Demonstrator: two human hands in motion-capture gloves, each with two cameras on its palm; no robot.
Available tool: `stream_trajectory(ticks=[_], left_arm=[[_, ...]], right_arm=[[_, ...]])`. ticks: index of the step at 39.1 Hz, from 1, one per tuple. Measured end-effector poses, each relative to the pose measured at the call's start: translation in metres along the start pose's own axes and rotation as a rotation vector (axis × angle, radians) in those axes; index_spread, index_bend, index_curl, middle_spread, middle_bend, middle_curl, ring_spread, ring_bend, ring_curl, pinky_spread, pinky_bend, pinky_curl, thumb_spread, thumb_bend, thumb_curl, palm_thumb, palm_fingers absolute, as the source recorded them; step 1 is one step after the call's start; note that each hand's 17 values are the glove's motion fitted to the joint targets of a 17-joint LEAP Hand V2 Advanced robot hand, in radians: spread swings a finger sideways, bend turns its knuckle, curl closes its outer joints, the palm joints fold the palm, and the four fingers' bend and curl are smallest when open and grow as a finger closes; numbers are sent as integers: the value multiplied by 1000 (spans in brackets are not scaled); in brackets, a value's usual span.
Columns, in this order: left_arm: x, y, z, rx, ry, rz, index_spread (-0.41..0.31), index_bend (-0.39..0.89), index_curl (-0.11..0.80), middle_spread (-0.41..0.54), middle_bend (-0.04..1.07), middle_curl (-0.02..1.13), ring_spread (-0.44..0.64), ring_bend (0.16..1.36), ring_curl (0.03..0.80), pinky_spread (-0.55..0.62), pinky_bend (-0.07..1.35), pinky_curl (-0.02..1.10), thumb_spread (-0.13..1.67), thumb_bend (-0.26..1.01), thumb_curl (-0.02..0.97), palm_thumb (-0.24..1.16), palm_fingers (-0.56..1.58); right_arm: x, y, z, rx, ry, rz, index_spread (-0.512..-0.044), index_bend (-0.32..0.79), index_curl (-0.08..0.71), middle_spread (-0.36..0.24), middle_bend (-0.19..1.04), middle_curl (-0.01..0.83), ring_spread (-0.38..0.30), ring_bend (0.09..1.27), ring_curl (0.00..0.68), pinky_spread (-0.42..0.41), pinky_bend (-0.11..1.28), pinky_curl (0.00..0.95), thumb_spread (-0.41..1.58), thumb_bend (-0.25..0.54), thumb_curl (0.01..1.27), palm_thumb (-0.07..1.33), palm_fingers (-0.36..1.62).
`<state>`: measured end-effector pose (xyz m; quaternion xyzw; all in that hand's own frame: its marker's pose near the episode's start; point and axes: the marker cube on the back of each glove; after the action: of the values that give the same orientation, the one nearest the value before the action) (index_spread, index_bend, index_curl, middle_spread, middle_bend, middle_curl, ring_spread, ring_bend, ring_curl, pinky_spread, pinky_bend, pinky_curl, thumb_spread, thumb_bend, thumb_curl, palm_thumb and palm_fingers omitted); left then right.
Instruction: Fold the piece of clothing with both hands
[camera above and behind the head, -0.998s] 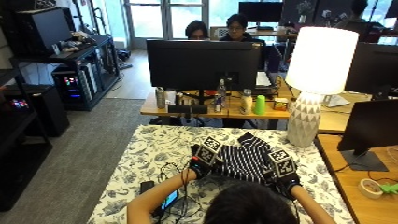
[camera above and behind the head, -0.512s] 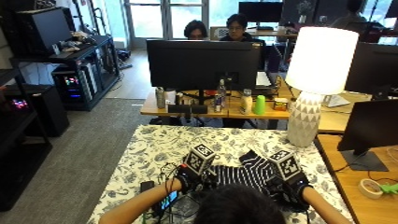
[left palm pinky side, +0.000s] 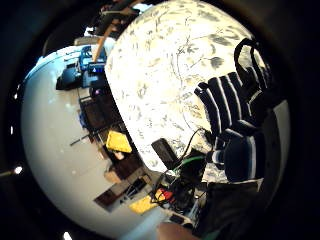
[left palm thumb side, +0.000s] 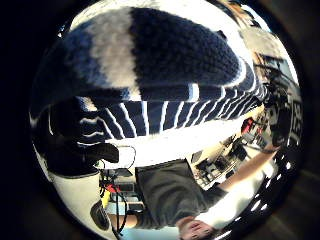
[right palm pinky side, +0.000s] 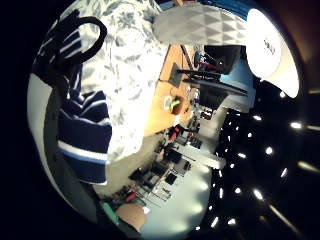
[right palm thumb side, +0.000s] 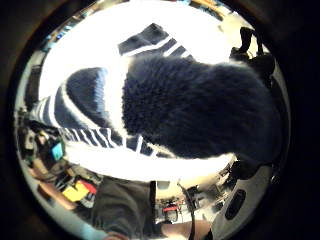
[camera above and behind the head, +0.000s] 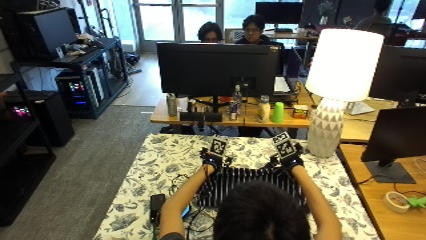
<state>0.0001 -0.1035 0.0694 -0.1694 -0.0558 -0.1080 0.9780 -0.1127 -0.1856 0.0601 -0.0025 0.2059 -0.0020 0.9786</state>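
Nearest the person, at six o'clock on the surface (camera above and behind the head: 160, 165), lies the striped garment (camera above and behind the head: 246, 181), dark navy with thin white lines. Its near part is hidden behind the person's head, so the near hem cannot be checked. What shows is a flat, fairly even band running from nine o'clock to three o'clock, with both forearms stretched over it towards twelve o'clock.

At the far edge of the garment sit the two hands. The left hand (camera above and behind the head: 214, 159) rests at about eleven o'clock of the cloth, the right hand (camera above and behind the head: 287, 159) at about one o'clock. The thumb-side palm views are each filled by a bunched ridge of knit close against the palm, so each hand's fingers appear to be gripping a far corner of the garment.

As a judgement, a lengthwise fold is being carried away from the person and set down. Smoothing and any further crosswise fold are likely left to do.

Beyond the hands, the floral surface runs on towards a white lamp (camera above and behind the head: 339, 85) at two o'clock.
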Motion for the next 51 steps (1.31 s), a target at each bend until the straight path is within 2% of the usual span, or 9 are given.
stream_trajectory(ticks=[4, 7, 10, 13, 18, 26, 36, 44, 51], left_arm=[[27, -36, 12, 15, -19, -2, -212, 32, 338, -301, 359, 585, -342, 617, 463, -329, 393, 433, 1498, 167, 516, 617, 1043], [26, -40, 10, 51, 16, -6, -169, 37, 315, -260, 247, 568, -309, 578, 468, -282, 430, 454, 1500, 109, 449, 501, 777], [16, -37, -11, 200, 35, -48, -148, 88, 312, -223, 187, 569, -267, 559, 470, -230, 441, 464, 1489, 68, 402, 428, 675], [9, -32, -39, 401, 54, -30, -130, 98, 303, -197, 134, 516, -239, 545, 444, -194, 435, 446, 1474, 28, 362, 361, 657], [11, -46, -61, 501, 106, 34, -115, 132, 305, -144, 110, 461, -189, 530, 424, -136, 442, 436, 1447, -15, 316, 291, 597], [20, -37, -60, 541, 141, 104, -100, 173, 329, -59, 98, 398, -105, 521, 413, -52, 443, 428, 1397, -22, 273, 236, 502], [64, 9, 14, 222, 106, 173, -101, 211, 371, 40, 66, 316, 1, 518, 399, 53, 446, 418, 1327, -33, 238, 173, 394], [72, 38, 82, -136, 61, 53, -67, 139, 366, 134, 85, 256, 109, 546, 393, 181, 545, 427, 1243, -41, 204, 33, 282], [61, 11, 113, -102, 59, -76, -24, 72, 302, 206, 120, 229, 176, 607, 394, 199, 710, 451, 1152, -43, 195, -33, 188]], right_arm=[[11, -36, 38, 90, 75, 19, -295, 99, 306, -207, 354, 478, -244, 644, 436, -304, 520, 397, 1199, 46, 306, 1046, 1105], [17, -56, 36, 274, 58, 23, -306, 113, 307, -207, 309, 468, -232, 571, 427, -241, 487, 397, 1196, 35, 304, 1046, 919], [43, -67, 15, 496, 95, 88, -311, 148, 325, -204, 288, 465, -224, 503, 421, -175, 450, 397, 1200, 15, 299, 1029, 812], [64, -63, -5, 584, 89, 115, -319, 136, 314, -203, 272, 453, -220, 469, 397, -140, 425, 375, 1214, -7, 292, 1003, 827], [91, -38, 11, 280, 8, 140, -322, 115, 302, -201, 250, 444, -217, 455, 382, -108, 407, 357, 1229, -24, 280, 956, 864], [112, -6, 14, 185, -74, 148, -323, 81, 273, -191, 216, 436, -208, 460, 388, -109, 447, 363, 1248, -31, 260, 872, 922], [97, 10, 82, -4, -292, 221, -312, -17, 189, -161, 189, 432, -201, 547, 413, -173, 601, 402, 1249, -26, 243, 780, 1033], [64, 55, 123, -168, -140, 354, -289, -55, 100, -109, 210, 440, -139, 615, 438, -150, 694, 429, 1167, -99, 192, 477, 886], [34, 70, 151, -359, -409, 294, -274, -47, 42, -78, 214, 437, -110, 659, 433, -121, 742, 423, 1104, -59, 182, 313, 811]])
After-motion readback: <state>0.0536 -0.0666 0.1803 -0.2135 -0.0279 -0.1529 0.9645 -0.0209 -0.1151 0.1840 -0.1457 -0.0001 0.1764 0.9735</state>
